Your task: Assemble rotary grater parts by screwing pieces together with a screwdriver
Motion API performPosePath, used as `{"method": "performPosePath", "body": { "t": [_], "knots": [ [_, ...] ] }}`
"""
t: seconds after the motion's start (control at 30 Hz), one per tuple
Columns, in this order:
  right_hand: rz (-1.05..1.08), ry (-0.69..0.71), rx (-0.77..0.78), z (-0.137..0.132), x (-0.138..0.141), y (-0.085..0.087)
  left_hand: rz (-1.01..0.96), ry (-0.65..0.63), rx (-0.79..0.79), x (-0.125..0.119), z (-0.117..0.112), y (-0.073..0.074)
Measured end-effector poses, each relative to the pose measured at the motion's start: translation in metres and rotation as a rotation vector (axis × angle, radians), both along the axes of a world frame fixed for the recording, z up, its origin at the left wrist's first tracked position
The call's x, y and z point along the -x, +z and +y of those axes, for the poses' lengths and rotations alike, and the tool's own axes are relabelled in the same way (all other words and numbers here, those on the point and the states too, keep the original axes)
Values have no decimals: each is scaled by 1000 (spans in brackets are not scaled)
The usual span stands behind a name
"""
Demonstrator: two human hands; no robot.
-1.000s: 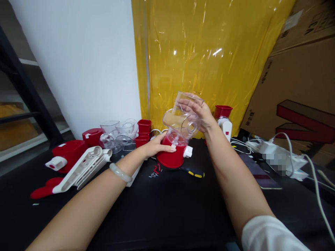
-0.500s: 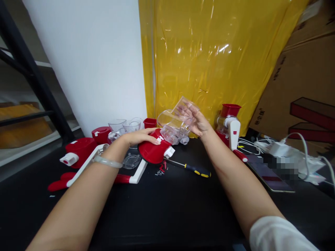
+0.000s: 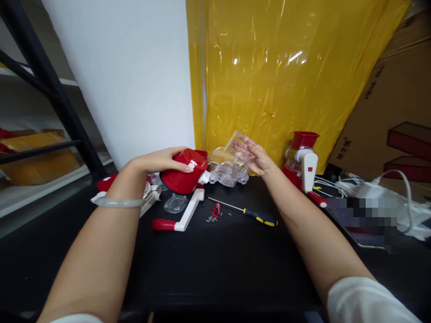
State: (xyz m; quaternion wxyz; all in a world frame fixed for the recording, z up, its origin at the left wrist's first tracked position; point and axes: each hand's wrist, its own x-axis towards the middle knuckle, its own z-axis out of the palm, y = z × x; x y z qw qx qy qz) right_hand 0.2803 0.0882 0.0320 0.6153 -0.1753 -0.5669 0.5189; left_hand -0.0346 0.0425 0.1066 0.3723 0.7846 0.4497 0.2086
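Observation:
My left hand (image 3: 168, 160) wraps over a red cone-shaped plastic base (image 3: 185, 172) with a white knob (image 3: 204, 177), tilted above the black table. To its right, my right hand (image 3: 252, 154) grips the upper chute of a clear plastic housing (image 3: 229, 172), whose fingers show through the plastic. The base and housing look apart, though their edges lie close in view. Below them lie a white crank handle with a red grip (image 3: 190, 211), a clear round cover (image 3: 175, 203), small red pieces with screws (image 3: 214, 213) and a screwdriver (image 3: 257, 216).
An assembled red-and-white rotary grater (image 3: 301, 157) stands at the right, near a tablet (image 3: 353, 224) and a white power strip with cables (image 3: 387, 197). More red and white parts (image 3: 107, 183) sit behind my left forearm. A yellow plastic curtain (image 3: 269, 80) hangs behind the table (image 3: 215, 269).
The red base has moved left, away from the clear housing, in my left hand. My right hand stays at the housing's chute. The view has shifted slightly, uncovering the crank handle and small pieces.

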Motion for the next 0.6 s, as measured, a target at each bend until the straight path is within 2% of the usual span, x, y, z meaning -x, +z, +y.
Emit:
{"method": "performPosePath", "body": {
  "t": [0.07, 0.17, 0.3, 0.43, 0.53, 0.6],
  "knots": [
    [25, -12, -2, -2, -3, 4, -80, 49, -163, 2, -8, 9],
    [34, -50, -11, -6, -12, 13, -211, 194, -419, 13, -22, 23],
    [-41, -132, -15, -13, -29, 29, -361, 353, -654, 54, -39, 34],
    [-179, -276, -7, -21, -47, 39, -423, 585, -678, 104, -31, 25],
    [-244, -339, 24, -26, -58, 41, -407, 846, -665, 132, -10, 9],
    [-289, -376, 56, -27, -63, 40, -294, 902, -625, 146, 6, -1]
  ]
}}
